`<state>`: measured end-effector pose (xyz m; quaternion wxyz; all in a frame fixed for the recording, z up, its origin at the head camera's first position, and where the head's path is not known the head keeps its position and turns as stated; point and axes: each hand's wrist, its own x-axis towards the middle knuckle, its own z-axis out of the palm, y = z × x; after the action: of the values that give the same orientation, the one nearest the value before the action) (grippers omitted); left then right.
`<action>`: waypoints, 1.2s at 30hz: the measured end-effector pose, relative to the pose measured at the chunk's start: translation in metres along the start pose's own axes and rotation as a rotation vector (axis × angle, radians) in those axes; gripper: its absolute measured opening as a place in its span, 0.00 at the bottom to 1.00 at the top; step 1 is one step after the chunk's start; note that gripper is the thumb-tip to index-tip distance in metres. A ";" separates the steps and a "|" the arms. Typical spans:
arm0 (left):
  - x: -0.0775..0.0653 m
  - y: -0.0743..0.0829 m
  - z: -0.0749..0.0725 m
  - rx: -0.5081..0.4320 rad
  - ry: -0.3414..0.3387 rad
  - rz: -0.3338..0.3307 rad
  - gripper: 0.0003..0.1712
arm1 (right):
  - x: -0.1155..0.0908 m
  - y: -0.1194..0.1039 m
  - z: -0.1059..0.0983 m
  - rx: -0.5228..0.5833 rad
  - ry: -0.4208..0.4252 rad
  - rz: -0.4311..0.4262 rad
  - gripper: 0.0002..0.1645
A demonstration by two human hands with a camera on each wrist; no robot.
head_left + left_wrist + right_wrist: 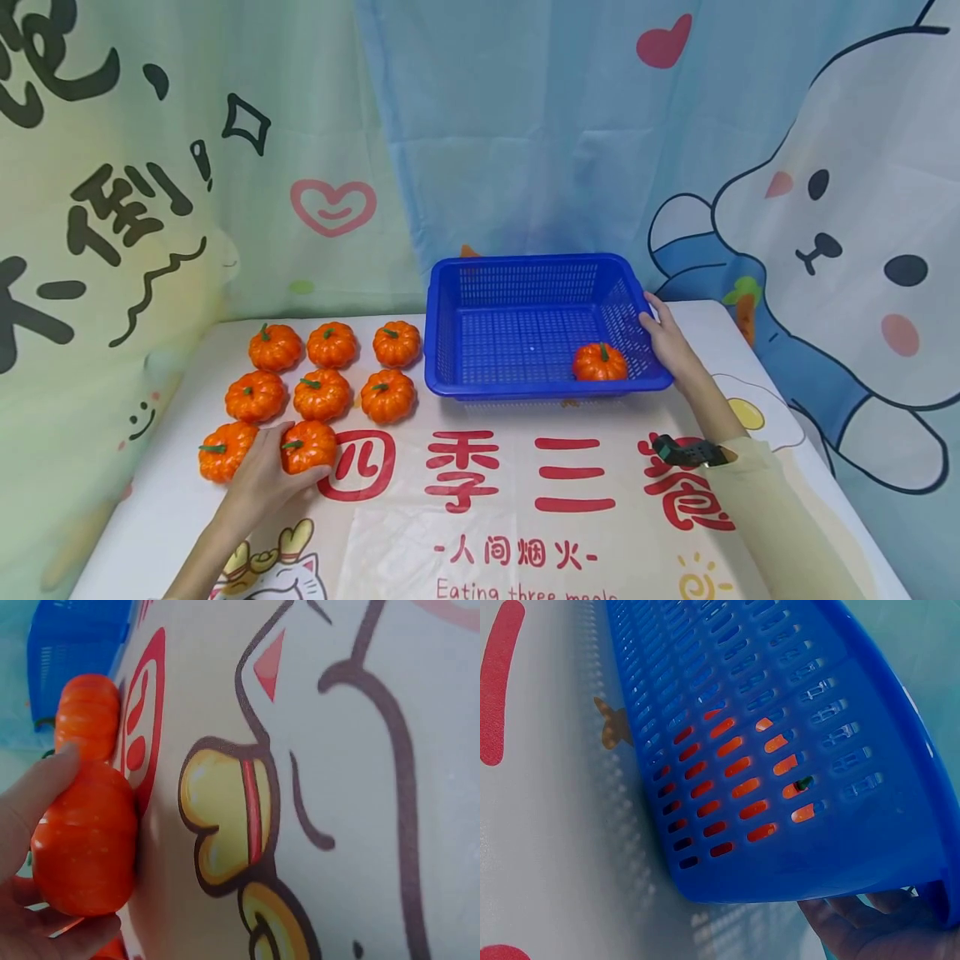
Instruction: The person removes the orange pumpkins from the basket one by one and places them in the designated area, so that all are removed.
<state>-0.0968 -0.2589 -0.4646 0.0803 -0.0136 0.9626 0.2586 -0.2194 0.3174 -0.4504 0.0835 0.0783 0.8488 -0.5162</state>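
My left hand grips a small orange pumpkin with a green stem, at the front of a group of pumpkins on the table. In the left wrist view the thumb and fingers lie on opposite sides of this pumpkin. At the right end of a blue plastic basket, my right hand holds the rim. The right wrist view has its fingers under the rim, partly hidden. One pumpkin sits inside the basket, near its front right corner.
Several more pumpkins stand in rows left of the basket, among them a pumpkin right beside my left hand. A printed cloth covers the table. Behind it hangs a patterned curtain.
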 end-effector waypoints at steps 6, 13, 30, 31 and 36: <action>0.002 -0.004 0.001 -0.015 -0.057 -0.039 0.62 | 0.001 0.000 -0.001 0.012 -0.002 -0.003 0.37; 0.004 -0.007 0.001 -0.101 -0.045 -0.018 0.68 | 0.001 0.001 0.000 0.007 -0.002 -0.002 0.38; -0.037 0.058 0.009 0.014 0.314 0.422 0.58 | 0.002 0.001 -0.001 0.044 -0.013 -0.015 0.37; -0.039 0.062 0.012 -0.010 0.287 0.438 0.57 | 0.002 0.001 0.000 0.041 -0.012 -0.015 0.38; -0.048 0.076 0.024 -0.078 0.141 0.401 0.55 | 0.002 0.002 0.001 0.012 -0.015 -0.008 0.38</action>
<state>-0.0512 -0.1818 -0.4401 -0.0406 0.1572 0.9385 0.3046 -0.2207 0.3175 -0.4534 0.0875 0.0716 0.8453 -0.5221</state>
